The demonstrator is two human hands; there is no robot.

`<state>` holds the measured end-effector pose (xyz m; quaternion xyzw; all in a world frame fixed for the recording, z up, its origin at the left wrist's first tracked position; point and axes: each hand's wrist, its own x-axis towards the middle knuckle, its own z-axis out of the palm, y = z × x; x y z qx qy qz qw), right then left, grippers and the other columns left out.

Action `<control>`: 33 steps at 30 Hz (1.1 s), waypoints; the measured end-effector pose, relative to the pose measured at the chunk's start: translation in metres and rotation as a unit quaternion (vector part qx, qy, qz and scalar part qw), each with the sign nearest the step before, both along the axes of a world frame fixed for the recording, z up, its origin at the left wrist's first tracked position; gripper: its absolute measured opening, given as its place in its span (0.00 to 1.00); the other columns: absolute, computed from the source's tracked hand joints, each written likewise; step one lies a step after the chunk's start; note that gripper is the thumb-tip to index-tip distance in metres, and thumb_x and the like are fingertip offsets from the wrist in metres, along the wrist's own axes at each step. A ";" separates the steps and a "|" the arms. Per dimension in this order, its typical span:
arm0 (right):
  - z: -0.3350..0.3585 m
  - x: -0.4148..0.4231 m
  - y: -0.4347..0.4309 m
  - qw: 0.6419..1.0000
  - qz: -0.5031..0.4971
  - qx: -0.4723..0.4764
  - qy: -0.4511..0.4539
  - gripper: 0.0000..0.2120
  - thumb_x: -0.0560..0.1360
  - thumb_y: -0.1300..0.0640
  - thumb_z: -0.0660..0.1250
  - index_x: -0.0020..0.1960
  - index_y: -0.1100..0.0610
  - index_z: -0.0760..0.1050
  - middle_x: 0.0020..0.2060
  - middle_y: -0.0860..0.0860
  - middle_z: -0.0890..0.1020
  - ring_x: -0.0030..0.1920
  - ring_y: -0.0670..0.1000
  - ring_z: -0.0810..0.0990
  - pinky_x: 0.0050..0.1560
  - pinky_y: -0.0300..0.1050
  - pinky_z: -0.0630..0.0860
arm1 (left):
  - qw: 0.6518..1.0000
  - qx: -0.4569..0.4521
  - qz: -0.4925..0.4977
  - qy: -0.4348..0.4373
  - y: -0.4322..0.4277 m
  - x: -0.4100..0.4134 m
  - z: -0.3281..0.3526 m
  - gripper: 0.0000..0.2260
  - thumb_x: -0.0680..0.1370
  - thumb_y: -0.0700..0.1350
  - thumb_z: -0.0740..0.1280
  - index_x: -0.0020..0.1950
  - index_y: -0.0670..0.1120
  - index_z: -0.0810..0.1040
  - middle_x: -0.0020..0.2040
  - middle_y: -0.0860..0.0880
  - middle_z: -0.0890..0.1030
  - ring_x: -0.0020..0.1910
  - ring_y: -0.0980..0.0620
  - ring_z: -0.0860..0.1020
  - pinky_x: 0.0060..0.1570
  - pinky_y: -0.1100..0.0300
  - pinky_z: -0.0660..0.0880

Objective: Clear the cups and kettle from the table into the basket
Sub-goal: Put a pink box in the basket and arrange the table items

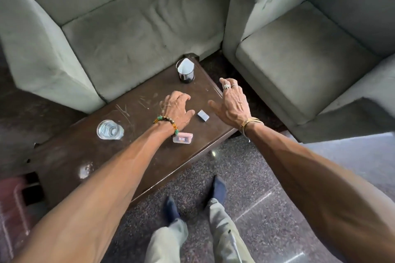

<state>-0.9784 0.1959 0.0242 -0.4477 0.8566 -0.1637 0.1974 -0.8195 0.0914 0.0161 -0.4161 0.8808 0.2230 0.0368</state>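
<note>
While the water glass (110, 130) stood left of centre on the dark table (64, 156) and the dark cup (185, 71) with its white paper cone sat at the table's upper end, both hands were over the middle holding nothing: the left hand (176, 111) loosely curled, the right hand (230, 102) spread. The glass seemed to hold water, so a hurried lift could spill it. A sweeping forearm might knock the pink box (182, 137). No kettle showed.

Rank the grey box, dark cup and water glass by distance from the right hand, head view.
1. The grey box, just left of the right hand.
2. The dark cup, at the table's far end.
3. The water glass, far left, past the left hand.
</note>
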 end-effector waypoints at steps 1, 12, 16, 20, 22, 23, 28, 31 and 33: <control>-0.009 -0.002 -0.004 1.000 0.009 0.001 -0.006 0.36 0.74 0.45 0.71 0.75 0.58 0.62 0.70 0.56 0.66 0.64 0.61 0.72 0.62 0.59 0.73 | 1.000 0.008 0.006 0.001 -0.001 -0.001 -0.008 0.20 0.75 0.51 0.71 0.65 0.48 0.75 0.65 0.47 0.73 0.63 0.43 0.73 0.64 0.50 0.69; -0.129 0.037 -0.027 0.985 0.081 0.126 -0.085 0.29 0.74 0.52 0.70 0.72 0.55 0.66 0.67 0.56 0.69 0.63 0.61 0.73 0.63 0.58 0.73 | 0.983 0.123 0.137 -0.025 0.006 0.022 -0.127 0.23 0.74 0.48 0.71 0.67 0.44 0.73 0.64 0.42 0.72 0.61 0.41 0.73 0.59 0.53 0.71; -0.174 0.048 -0.027 0.969 0.136 0.180 -0.098 0.21 0.79 0.59 0.64 0.71 0.57 0.69 0.65 0.58 0.71 0.63 0.62 0.74 0.63 0.57 0.73 | 0.954 0.182 0.231 -0.062 0.017 0.030 -0.172 0.31 0.72 0.54 0.71 0.69 0.45 0.65 0.65 0.44 0.66 0.60 0.41 0.74 0.58 0.50 0.73; -0.203 0.058 -0.034 0.965 0.134 0.186 -0.128 0.17 0.80 0.60 0.60 0.68 0.59 0.73 0.63 0.60 0.74 0.62 0.62 0.75 0.63 0.54 0.74 | 0.917 0.220 0.326 -0.067 0.016 0.035 -0.204 0.35 0.73 0.59 0.68 0.74 0.46 0.59 0.69 0.44 0.65 0.65 0.40 0.71 0.60 0.50 0.70; -0.214 0.062 -0.036 0.960 0.141 0.197 -0.140 0.14 0.81 0.60 0.59 0.64 0.60 0.75 0.59 0.60 0.75 0.59 0.61 0.77 0.58 0.52 0.74 | 0.894 0.244 0.371 -0.064 0.016 0.036 -0.215 0.35 0.75 0.59 0.67 0.76 0.48 0.57 0.70 0.43 0.64 0.65 0.39 0.71 0.60 0.50 0.71; -0.220 0.064 -0.037 0.958 0.144 0.200 -0.148 0.12 0.82 0.59 0.58 0.61 0.60 0.76 0.57 0.60 0.76 0.57 0.61 0.77 0.56 0.51 0.74 | 0.879 0.259 0.396 -0.055 0.017 0.036 -0.220 0.35 0.75 0.59 0.67 0.76 0.48 0.57 0.70 0.43 0.65 0.65 0.39 0.71 0.61 0.50 0.71; -0.229 0.078 -0.039 0.945 0.139 0.213 -0.204 0.15 0.81 0.54 0.59 0.53 0.62 0.81 0.49 0.60 0.83 0.48 0.60 0.81 0.48 0.49 0.78 | 0.821 0.324 0.470 0.013 0.014 0.038 -0.234 0.27 0.72 0.47 0.73 0.69 0.47 0.70 0.66 0.44 0.74 0.63 0.43 0.74 0.62 0.54 0.74; -0.216 0.084 -0.034 0.943 0.126 0.209 -0.225 0.15 0.79 0.51 0.65 0.59 0.60 0.79 0.54 0.57 0.83 0.53 0.59 0.81 0.48 0.45 0.73 | 0.783 0.389 0.480 0.074 0.015 0.052 -0.222 0.25 0.70 0.38 0.75 0.65 0.46 0.74 0.62 0.45 0.78 0.59 0.45 0.77 0.56 0.49 0.79; -0.199 0.084 -0.036 0.940 0.115 0.205 -0.249 0.16 0.79 0.51 0.67 0.63 0.58 0.78 0.55 0.55 0.83 0.53 0.57 0.82 0.53 0.47 0.77 | 0.744 0.440 0.484 0.135 0.014 0.065 -0.205 0.23 0.71 0.32 0.73 0.63 0.46 0.75 0.59 0.46 0.78 0.58 0.47 0.77 0.49 0.50 0.81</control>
